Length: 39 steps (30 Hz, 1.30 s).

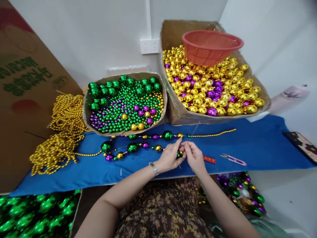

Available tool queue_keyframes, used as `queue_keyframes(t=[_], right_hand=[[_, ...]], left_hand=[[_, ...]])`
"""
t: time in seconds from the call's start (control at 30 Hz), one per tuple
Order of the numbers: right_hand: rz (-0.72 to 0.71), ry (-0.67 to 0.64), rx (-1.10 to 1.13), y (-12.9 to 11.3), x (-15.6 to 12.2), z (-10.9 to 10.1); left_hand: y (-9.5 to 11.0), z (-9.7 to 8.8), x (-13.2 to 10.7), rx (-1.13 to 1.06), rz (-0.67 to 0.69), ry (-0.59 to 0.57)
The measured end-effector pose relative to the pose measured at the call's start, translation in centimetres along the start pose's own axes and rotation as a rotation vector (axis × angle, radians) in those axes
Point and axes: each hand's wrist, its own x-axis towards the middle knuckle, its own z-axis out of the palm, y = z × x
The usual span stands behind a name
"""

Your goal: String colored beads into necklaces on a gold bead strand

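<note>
My left hand (169, 157) is closed around the end of a bead string, with a dark green bead (180, 154) showing between its fingers. My right hand (194, 156) pinches a thin needle-like wire (195, 130) that sticks up above the fingertips. Both hands meet at the fingers, which partly hide what they hold. Behind and left of them the strung beads (133, 147) in green, purple and gold lie looped on the blue cloth (94, 172). A small gold bead chain (214, 134) trails off to the right.
Pink thread snips (234, 159) and a red strip (209, 159) lie right of my hands. Behind stand a box of small beads (85, 120) and a box of gold beads (178, 119) holding a red basket (210, 49). Gold chains (56, 152) are heaped left; a phone (302, 145) lies right.
</note>
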Motion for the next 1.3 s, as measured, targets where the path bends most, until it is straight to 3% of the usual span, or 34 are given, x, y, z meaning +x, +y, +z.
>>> queue_keyframes(t=[0.17, 0.4, 0.53, 0.8, 0.93, 1.07, 1.17, 1.3], right_hand=[[0.068, 0.031, 0.092, 0.2, -0.3, -1.0], [0.116, 0.308, 0.409, 0.1, 0.7, -5.6], [0.083, 0.418, 0.449, 0.3, 0.7, -6.2], [0.062, 0.396, 0.463, -1.2, 0.4, -5.3], [0.01, 0.292, 0.408, -2.4, -0.3, -3.9], [-0.021, 0.091, 0.265, -3.6, -1.0, -2.0], [-0.044, 0.153, 0.321, -4.4, -0.6, -2.3], [-0.01, 0.29, 0.409, -4.7, 0.1, -4.0]], left_hand=[[-0.3, 1.0, 0.2, 0.155, -0.024, -0.083], [-0.9, -1.4, -1.1, 0.42, -0.087, -0.143], [-1.6, -2.9, -2.3, 0.517, -0.093, -0.151], [-3.0, -4.2, -3.5, 0.538, -0.089, -0.088], [-0.9, -3.5, -2.8, 0.343, -0.023, -0.046], [1.0, -2.2, -1.2, 0.069, 0.064, -0.11], [0.1, -1.7, -0.7, 0.131, 0.065, -0.143], [-2.2, -2.4, -0.8, 0.287, 0.064, -0.091]])
